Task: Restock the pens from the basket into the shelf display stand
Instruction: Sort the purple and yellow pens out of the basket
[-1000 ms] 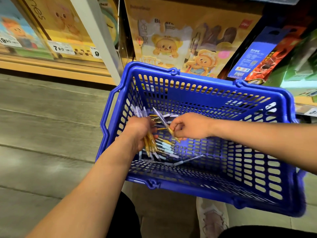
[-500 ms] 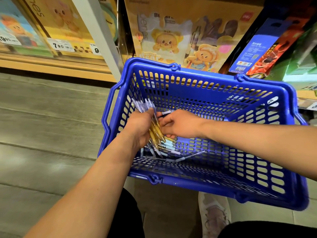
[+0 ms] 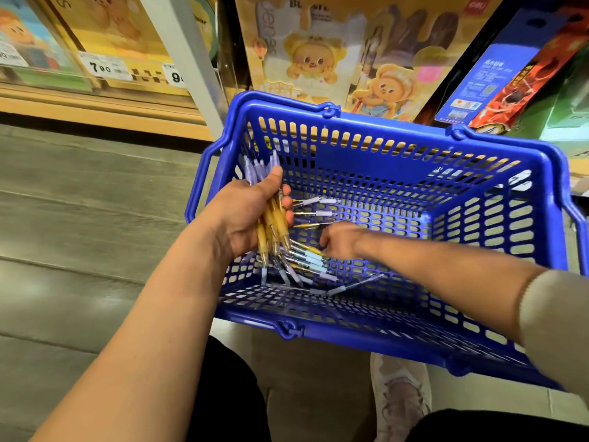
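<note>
Down by the grey plank floor point(image 3: 79, 218), a blue basket point(image 3: 398, 129) stands before a wooden shelf point(image 3: 95, 113) of bear-printed boxes point(image 3: 318, 59) and price tags point(image 3: 102, 67). Inside it, the left hand point(image 3: 245, 215) clutches a bundle of pens point(image 3: 271, 224). The blurred right hand point(image 3: 342, 240) reaches among loose pens point(image 3: 310, 260) on the bottom, and I cannot make out its grip.

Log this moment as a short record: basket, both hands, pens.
basket: blue plastic basket, in front of the shelves
left hand: left hand grips a pen bundle above the basket's floor
right hand: right hand low in the basket at the loose pens; blurred, grip unclear
loose pens: scattered on the basket's floor, toward its left side
</note>
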A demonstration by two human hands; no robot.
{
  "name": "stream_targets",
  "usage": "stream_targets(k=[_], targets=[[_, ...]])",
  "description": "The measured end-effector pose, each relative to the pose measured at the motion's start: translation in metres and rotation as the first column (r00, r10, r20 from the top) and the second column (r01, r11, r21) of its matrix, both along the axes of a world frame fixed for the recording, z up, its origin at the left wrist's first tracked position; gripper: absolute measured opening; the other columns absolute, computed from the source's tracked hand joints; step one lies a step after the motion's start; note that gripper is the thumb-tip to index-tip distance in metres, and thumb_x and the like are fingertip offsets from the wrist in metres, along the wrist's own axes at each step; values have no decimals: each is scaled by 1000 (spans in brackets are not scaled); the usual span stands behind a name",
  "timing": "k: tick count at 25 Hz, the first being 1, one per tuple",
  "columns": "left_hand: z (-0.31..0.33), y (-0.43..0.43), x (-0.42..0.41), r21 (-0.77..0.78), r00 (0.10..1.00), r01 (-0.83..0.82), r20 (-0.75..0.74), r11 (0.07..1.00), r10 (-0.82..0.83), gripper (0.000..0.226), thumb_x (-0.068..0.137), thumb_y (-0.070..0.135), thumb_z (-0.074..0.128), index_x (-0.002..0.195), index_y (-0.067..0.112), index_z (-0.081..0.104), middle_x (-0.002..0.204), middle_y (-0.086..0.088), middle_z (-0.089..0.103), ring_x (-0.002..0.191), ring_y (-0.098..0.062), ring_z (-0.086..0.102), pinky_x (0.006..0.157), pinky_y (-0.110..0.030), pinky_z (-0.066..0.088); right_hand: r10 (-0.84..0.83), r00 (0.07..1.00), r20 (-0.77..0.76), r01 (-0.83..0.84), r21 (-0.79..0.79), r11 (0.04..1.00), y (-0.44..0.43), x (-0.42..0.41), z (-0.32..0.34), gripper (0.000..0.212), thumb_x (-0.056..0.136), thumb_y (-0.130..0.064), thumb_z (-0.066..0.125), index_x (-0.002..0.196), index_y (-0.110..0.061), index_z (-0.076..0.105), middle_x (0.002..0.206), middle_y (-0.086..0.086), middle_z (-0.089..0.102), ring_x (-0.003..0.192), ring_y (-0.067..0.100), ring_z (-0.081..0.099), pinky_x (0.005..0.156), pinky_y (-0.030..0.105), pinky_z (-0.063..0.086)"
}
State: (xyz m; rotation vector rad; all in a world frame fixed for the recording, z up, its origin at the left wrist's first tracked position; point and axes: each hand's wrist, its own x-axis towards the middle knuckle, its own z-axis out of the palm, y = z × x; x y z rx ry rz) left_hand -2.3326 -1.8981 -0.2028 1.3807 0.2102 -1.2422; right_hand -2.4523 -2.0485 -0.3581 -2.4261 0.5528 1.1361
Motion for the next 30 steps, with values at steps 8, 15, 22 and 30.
stream_targets(k=[8,15,22,30], targets=[[-8,15,14,43,992,75,94,996,-79,23,87,26,76,89,7,63,66,-3,60,53,-13,58,53,-30,56,153,988,-28,-155,-81,985,15,5,-24,21,96,-10,60,116,-9,66,109,8,69,90,19,67,75,29,58],[-9,15,15,143,979,137,129,980,-156,19,86,23,78,90,7,68,64,-6,65,53,-19,62,54,-30,59,147,989,4,-147,70,987,-12,-2,30,29,97,-32,60,92,-5,69,83,2,70,79,20,68,73,29,53],[-11,1,0,148,985,31,164,988,-55,20,105,19,54,105,0,61,89,-13,74,71,-20,72,68,-34,63,-503,863,44,358,650,671,-2,-14,113,15,95,-14,65,105,-3,69,86,3,77,80,9,75,81,25,61],[-8,-2,-4,-6,998,23,-65,1000,-23,22,105,17,52,115,2,65,102,-11,77,82,-23,76,63,-44,64,-661,747,73,403,741,536,26,-12,134,15,100,-17,60,105,-21,73,96,3,77,83,8,72,83,24,59]])
